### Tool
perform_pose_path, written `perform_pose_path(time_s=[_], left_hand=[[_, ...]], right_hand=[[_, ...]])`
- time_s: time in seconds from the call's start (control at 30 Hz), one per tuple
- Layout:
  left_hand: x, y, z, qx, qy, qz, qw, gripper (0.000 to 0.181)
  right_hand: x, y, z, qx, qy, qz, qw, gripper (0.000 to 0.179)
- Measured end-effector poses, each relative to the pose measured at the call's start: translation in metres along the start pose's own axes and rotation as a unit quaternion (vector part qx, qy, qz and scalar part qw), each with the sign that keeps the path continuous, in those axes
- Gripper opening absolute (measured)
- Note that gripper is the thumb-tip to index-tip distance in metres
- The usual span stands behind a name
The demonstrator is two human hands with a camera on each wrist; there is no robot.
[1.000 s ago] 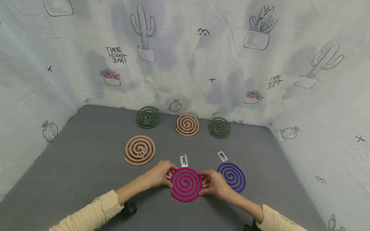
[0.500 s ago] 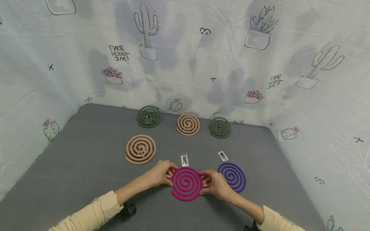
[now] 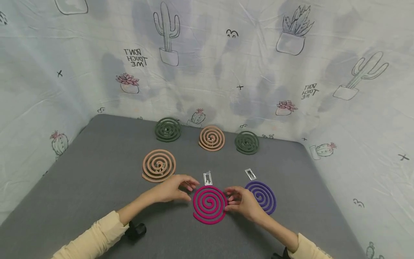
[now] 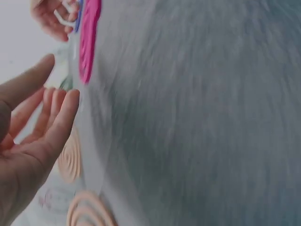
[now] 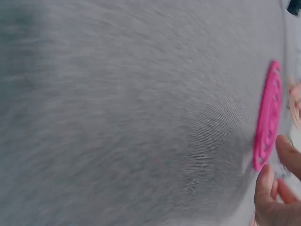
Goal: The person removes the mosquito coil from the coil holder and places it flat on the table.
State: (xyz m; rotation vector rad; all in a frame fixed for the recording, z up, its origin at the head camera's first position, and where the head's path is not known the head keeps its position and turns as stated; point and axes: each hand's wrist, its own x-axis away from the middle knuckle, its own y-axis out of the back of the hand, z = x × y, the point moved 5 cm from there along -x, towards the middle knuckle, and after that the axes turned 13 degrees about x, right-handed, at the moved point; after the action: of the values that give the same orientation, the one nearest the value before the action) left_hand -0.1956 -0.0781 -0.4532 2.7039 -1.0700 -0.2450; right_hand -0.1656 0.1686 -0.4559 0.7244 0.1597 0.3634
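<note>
A magenta mosquito coil [image 3: 210, 203] lies flat on the grey cloth in front of the person. My left hand [image 3: 172, 188] is off its left side, thumb and fingers spread apart with nothing between them, as the left wrist view also shows. At the coil's right rim, the fingertips of my right hand [image 3: 244, 203] sit close to the edge, loosely parted; in the right wrist view that hand [image 5: 281, 181] is by the coil's end. Behind the magenta coil lies a metal coil stand [image 3: 208, 178]. A purple mosquito coil [image 3: 260, 196] is partly hidden by the right hand.
Another metal stand [image 3: 250, 174] lies behind the purple coil. An orange coil [image 3: 159, 164] rests on a stand behind the left hand. Along the back are a green coil [image 3: 167, 129], a second orange coil [image 3: 211, 138] and another green coil [image 3: 247, 142], before a cactus-print curtain [image 3: 207, 61].
My left hand has let go of the magenta coil's left rim and moved away to the left. My right hand's fingers have loosened at the right rim; the coil stays on the cloth.
</note>
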Motion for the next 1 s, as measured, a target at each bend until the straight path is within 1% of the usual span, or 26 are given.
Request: perform_pose_path(time_s=[0.1,0.2,0.3,0.43,0.53,0.63,0.73,0.83,0.97,1.0], left_hand=[[0.007,0.015,-0.005,0.024,-0.009,-0.013,0.9996,0.048],[0.016,0.033,-0.010,0.049,-0.026,-0.032,0.9980,0.048],[0.025,0.053,-0.012,0.059,-0.039,-0.063,0.9955,0.047],[0.039,0.080,-0.008,0.044,-0.047,-0.114,0.9913,0.046],[0.051,0.097,-0.003,0.024,-0.047,-0.158,0.9861,0.044],[0.062,0.112,0.003,-0.004,-0.049,-0.196,0.9794,0.043],[0.068,0.124,0.007,-0.029,-0.055,-0.214,0.9750,0.044],[0.072,0.133,0.012,-0.022,-0.039,-0.211,0.9764,0.049],[0.077,0.138,0.024,0.002,0.012,-0.207,0.9782,0.053],[0.077,0.139,0.027,0.006,0.019,-0.206,0.9783,0.054]], right_hand=[[-0.005,0.003,0.004,-0.037,0.013,-0.008,0.9992,0.053],[-0.013,0.004,0.013,-0.077,0.030,-0.014,0.9965,0.053],[-0.023,0.004,0.026,-0.112,0.046,-0.024,0.9923,0.053],[-0.039,-0.004,0.044,-0.155,0.069,-0.038,0.9848,0.052],[-0.053,-0.014,0.055,-0.173,0.075,-0.041,0.9812,0.050],[-0.066,-0.025,0.062,-0.182,0.065,-0.039,0.9804,0.047],[-0.079,-0.034,0.068,-0.185,0.050,-0.034,0.9808,0.047],[-0.094,-0.045,0.072,-0.189,0.038,-0.032,0.9807,0.051],[-0.112,-0.063,0.071,-0.199,0.013,-0.033,0.9794,0.055],[-0.115,-0.067,0.070,-0.202,0.006,-0.035,0.9788,0.055]])
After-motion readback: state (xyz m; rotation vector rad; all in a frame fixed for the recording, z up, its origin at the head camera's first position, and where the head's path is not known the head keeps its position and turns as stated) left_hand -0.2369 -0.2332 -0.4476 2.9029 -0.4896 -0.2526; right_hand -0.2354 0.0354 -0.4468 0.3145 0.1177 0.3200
